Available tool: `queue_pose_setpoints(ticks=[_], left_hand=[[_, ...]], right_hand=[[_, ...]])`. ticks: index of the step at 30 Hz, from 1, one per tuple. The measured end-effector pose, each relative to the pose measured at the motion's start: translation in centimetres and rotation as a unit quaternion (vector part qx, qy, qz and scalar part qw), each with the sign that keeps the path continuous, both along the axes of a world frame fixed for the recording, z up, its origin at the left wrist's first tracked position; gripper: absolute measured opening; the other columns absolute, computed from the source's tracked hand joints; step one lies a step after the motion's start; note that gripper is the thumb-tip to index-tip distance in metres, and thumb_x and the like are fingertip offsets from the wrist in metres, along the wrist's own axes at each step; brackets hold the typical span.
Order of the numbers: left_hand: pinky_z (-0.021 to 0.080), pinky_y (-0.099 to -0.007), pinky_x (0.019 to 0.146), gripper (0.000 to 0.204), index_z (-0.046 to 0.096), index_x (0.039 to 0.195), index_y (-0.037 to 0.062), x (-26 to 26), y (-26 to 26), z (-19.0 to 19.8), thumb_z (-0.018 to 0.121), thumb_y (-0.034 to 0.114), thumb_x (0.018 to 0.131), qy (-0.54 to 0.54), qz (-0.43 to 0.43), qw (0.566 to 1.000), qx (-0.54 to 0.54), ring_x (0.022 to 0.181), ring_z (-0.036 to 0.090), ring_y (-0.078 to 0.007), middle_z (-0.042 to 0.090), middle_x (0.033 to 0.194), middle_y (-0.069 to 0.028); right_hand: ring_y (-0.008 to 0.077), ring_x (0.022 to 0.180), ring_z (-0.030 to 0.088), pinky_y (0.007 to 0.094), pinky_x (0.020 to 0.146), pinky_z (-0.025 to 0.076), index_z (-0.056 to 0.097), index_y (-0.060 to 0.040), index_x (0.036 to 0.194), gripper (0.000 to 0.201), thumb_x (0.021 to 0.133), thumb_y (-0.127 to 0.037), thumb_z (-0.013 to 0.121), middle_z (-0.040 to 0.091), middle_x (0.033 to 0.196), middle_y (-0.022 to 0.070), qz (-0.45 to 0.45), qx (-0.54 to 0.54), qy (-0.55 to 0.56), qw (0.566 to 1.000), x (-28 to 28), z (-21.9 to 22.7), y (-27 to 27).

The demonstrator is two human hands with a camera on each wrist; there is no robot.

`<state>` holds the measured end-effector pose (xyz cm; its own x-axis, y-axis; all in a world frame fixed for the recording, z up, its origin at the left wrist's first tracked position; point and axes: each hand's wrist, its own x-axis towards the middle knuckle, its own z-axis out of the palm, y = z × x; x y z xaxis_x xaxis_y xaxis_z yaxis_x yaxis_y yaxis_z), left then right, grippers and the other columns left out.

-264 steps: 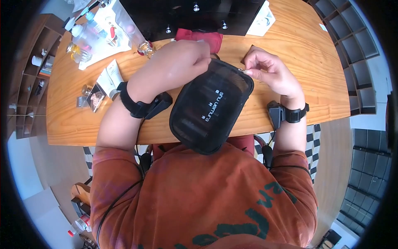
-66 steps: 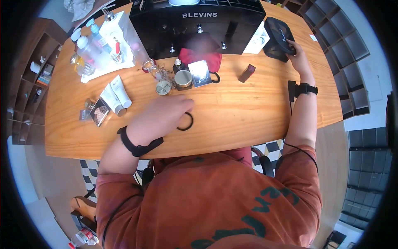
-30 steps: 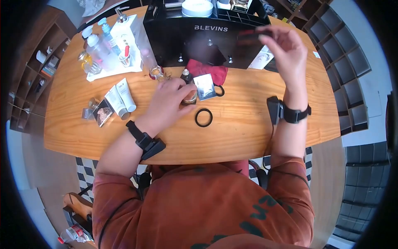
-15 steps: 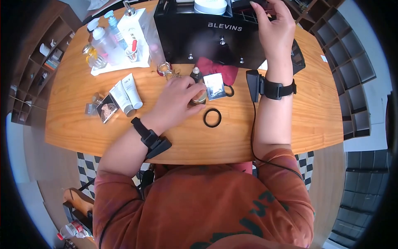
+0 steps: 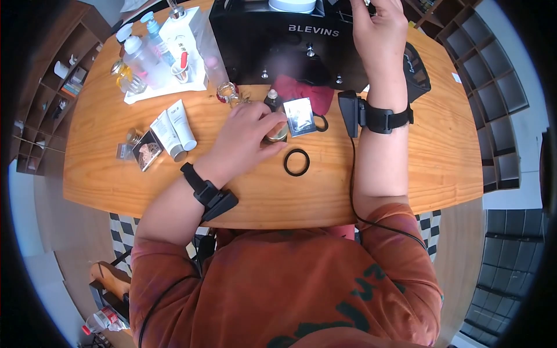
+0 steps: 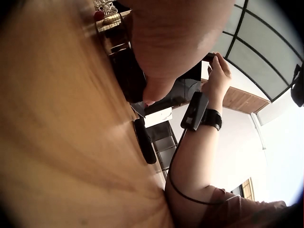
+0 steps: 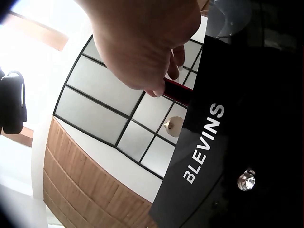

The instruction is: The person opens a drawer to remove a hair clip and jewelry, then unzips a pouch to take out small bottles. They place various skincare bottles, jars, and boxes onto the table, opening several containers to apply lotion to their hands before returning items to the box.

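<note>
My left hand curls round a squat jar with a gold lid on the table, the fingers hiding much of it. High at the top of the black BLEVINS organizer is my right hand. In the right wrist view its fingertips pinch a small dark red box at the organizer's upper edge. Next to the jar lie a silver sachet and a small dark bottle. A black hair tie lies in front, and a maroon cloth is bunched against the drawers.
The black mesh pouch sits right of the organizer. On the left, a white tray bears pump bottles and a cup. Two cream tubes and a compact lie nearer. A cable hangs along my right arm.
The pouch went from both hands to the right side of the table. My right hand took the dark red box from the table up to the organizer. My left hand moved onto the jar.
</note>
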<state>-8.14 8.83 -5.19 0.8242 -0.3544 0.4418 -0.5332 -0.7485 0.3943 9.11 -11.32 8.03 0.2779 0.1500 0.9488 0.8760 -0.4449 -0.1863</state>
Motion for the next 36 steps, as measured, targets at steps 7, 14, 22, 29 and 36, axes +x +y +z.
queue_pose_setpoints(ticks=[7, 14, 22, 29, 36], left_hand=[[0.045, -0.0436, 0.091, 0.046, 0.064, 0.119, 0.0098, -0.1, -0.1, 0.1, 0.083, 0.022, 0.079, -0.005, -0.001, 1.0, -0.001, 0.1, 0.056, -0.0328, 0.057, 0.102, -0.0095], [0.045, -0.0437, 0.091, 0.044, 0.064, 0.118, 0.0103, -0.2, -0.1, 0.0, 0.082, 0.022, 0.08, 0.0, 0.007, 1.0, 0.001, 0.1, 0.056, -0.0329, 0.057, 0.103, -0.0092], [0.045, -0.0442, 0.092, 0.042, 0.063, 0.117, 0.0107, -0.4, -0.1, 0.2, 0.081, 0.02, 0.079, -0.005, 0.013, 1.0, -0.001, 0.101, 0.056, -0.0337, 0.057, 0.104, -0.0093], [0.045, -0.0449, 0.093, 0.042, 0.061, 0.116, 0.0112, -0.5, -0.4, 0.3, 0.08, 0.018, 0.079, -0.004, 0.03, 1.0, -0.001, 0.104, 0.055, -0.0348, 0.055, 0.107, -0.0105], [0.045, -0.0453, 0.092, 0.042, 0.06, 0.114, 0.0098, -0.5, -0.4, 0.3, 0.081, 0.019, 0.079, 0.006, 0.035, 0.999, 0.004, 0.103, 0.055, -0.0351, 0.056, 0.107, -0.0112]], right_hand=[[0.0355, 0.097, 0.069, 0.0386, 0.09, 0.054, 0.074, -0.0007, 0.107, 0.018, 0.09, 0.002, 0.068, 0.074, 0.107, 0.0176, 0.0, -0.029, 0.039, 0.999, 0.5, -0.8, 0.1], [0.0341, 0.102, 0.066, 0.0393, 0.094, 0.051, 0.074, -0.0011, 0.105, 0.017, 0.089, -0.001, 0.07, 0.074, 0.107, 0.0165, -0.047, -0.115, 0.006, 0.992, -1.3, 0.2, -0.7], [0.0217, 0.087, 0.069, 0.031, 0.076, 0.054, 0.072, 0.0006, 0.097, 0.012, 0.087, -0.006, 0.073, 0.07, 0.092, 0.0113, 0.149, -0.367, 0.372, 0.839, -6.3, -1.3, -2.5], [0.036, 0.09, 0.065, 0.0421, 0.077, 0.052, 0.069, -0.0027, 0.087, 0.014, 0.081, -0.015, 0.071, 0.068, 0.089, 0.0158, 0.036, -0.559, 0.376, 0.738, -6.9, -7.5, -3.6], [0.0357, 0.091, 0.065, 0.0419, 0.077, 0.053, 0.065, -0.0016, 0.086, 0.006, 0.082, -0.006, 0.064, 0.068, 0.093, 0.016, 0.062, -0.517, 0.316, 0.793, -7.7, -6.5, -3.9]])
